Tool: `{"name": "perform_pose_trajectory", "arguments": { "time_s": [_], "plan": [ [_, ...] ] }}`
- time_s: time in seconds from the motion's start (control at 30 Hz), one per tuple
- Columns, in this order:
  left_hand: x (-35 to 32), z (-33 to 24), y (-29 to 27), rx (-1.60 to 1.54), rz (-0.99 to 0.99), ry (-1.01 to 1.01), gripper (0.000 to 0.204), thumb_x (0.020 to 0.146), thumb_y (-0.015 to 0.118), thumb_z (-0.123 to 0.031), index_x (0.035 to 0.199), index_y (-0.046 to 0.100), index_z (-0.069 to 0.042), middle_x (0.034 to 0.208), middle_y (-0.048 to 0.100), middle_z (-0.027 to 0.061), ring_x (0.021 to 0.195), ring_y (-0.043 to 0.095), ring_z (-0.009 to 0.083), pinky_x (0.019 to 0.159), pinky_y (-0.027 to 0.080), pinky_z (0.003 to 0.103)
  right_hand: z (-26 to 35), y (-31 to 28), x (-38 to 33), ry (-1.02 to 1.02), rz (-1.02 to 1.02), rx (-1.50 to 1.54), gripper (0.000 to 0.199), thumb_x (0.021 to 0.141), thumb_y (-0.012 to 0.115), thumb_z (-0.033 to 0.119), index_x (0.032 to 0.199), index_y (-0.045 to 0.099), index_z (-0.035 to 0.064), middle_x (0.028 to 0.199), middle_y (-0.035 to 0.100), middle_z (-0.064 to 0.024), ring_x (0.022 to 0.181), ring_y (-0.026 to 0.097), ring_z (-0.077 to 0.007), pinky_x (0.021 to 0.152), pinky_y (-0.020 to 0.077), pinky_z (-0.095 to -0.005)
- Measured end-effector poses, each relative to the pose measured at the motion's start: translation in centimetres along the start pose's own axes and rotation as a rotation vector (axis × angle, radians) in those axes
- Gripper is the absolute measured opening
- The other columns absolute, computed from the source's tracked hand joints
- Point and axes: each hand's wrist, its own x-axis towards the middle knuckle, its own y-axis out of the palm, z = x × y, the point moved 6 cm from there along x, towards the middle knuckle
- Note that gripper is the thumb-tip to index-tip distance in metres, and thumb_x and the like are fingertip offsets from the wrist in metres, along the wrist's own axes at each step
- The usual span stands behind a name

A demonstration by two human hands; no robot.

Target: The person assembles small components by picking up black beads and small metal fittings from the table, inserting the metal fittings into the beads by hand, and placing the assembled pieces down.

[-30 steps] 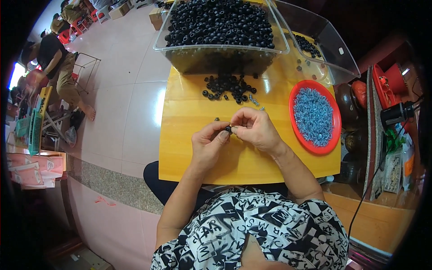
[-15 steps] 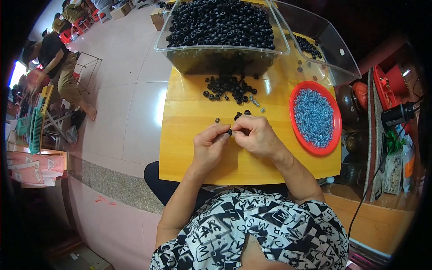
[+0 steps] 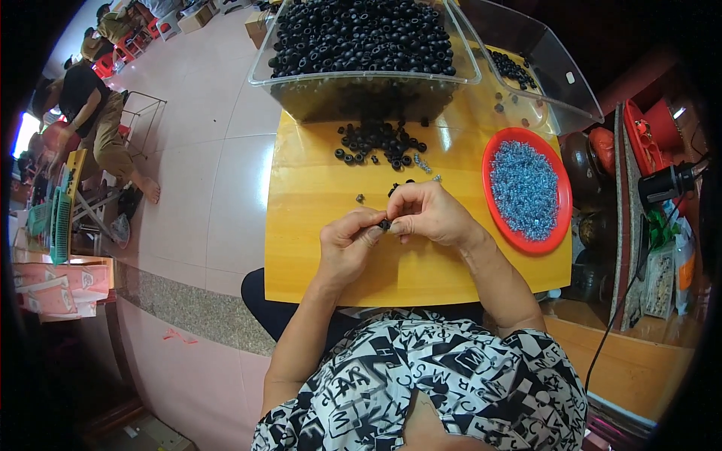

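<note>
Over the front half of the yellow table, my left hand (image 3: 350, 242) pinches a small round black bead-like part (image 3: 385, 225) between thumb and fingers. My right hand (image 3: 429, 216) meets it from the other side, its thumb against the part and its fingers curled; whatever else they hold is hidden. A few loose black parts (image 3: 394, 189) lie just beyond my fingers, and one small dark piece (image 3: 359, 198) sits apart to the left. Farther back is a pile of hollow black parts (image 3: 380, 143), with a few small clear fittings (image 3: 422, 164) at its right.
A clear tub (image 3: 361, 78) heaped with black parts stands at the table's back, a second clear bin (image 3: 556, 113) beside it. On the right rests a red plate (image 3: 562, 225) full of small bluish translucent pieces. At far left, a person (image 3: 94, 113) bends over another workbench.
My right hand's fingers have lifted and its thumb has come against the black part. My left hand keeps its pinch. The whole view has shifted slightly.
</note>
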Motion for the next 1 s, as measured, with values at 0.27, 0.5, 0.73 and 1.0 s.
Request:
{"name": "perform_pose_trajectory", "arguments": {
  "time_s": [0.27,0.5,0.73,1.0],
  "plan": [
    [0.1,0.2,-0.1,0.086,0.01,0.034,0.016,0.074,0.055,0.008,0.089,0.059,0.004,0.083,0.06,0.009,0.076,0.056,0.0146,0.068,0.043,0.023,-1.1,0.0,0.4,0.006,-0.001,0.074,0.017,0.07,0.068,0.004,0.077,0.054,0.0007,0.071,0.055,-0.0024,0.061,0.054,-0.0091,0.055,0.0472,-0.0206],
    [0.3,-0.2,0.2,0.043,0.029,0.087,0.017,0.075,0.054,0.008,0.091,0.059,0.004,0.083,0.059,0.0083,0.076,0.054,0.0142,0.069,0.042,0.023,-0.6,0.3,0.4,0.009,-0.016,0.12,0.016,0.071,0.068,0.006,0.077,0.053,0.0008,0.07,0.054,-0.0024,0.061,0.054,-0.0091,0.056,0.0474,-0.0204],
    [0.6,-1.7,0.3,0.1,0.012,0.219,0.017,0.076,0.055,0.004,0.092,0.058,0.001,0.083,0.05,0.0068,0.077,0.047,0.0157,0.069,0.039,0.024,-0.6,0.7,0.2,0.076,0.076,0.185,0.018,0.079,0.061,0.012,0.087,0.058,-0.0026,0.074,0.058,-0.0049,0.063,0.056,-0.0099,0.056,0.0472,-0.0209],
    [0.5,-1.8,0.3,0.191,0.039,0.22,0.018,0.076,0.055,0.004,0.094,0.058,0.001,0.087,0.039,0.007,0.076,0.045,0.0149,0.065,0.042,0.024,-1.7,1.4,0.5,0.04,0.146,0.297,0.031,0.079,0.06,0.022,0.093,0.058,-0.0054,0.082,0.059,-0.006,0.069,0.056,-0.0103,0.063,0.0465,-0.021]
  ]
}}
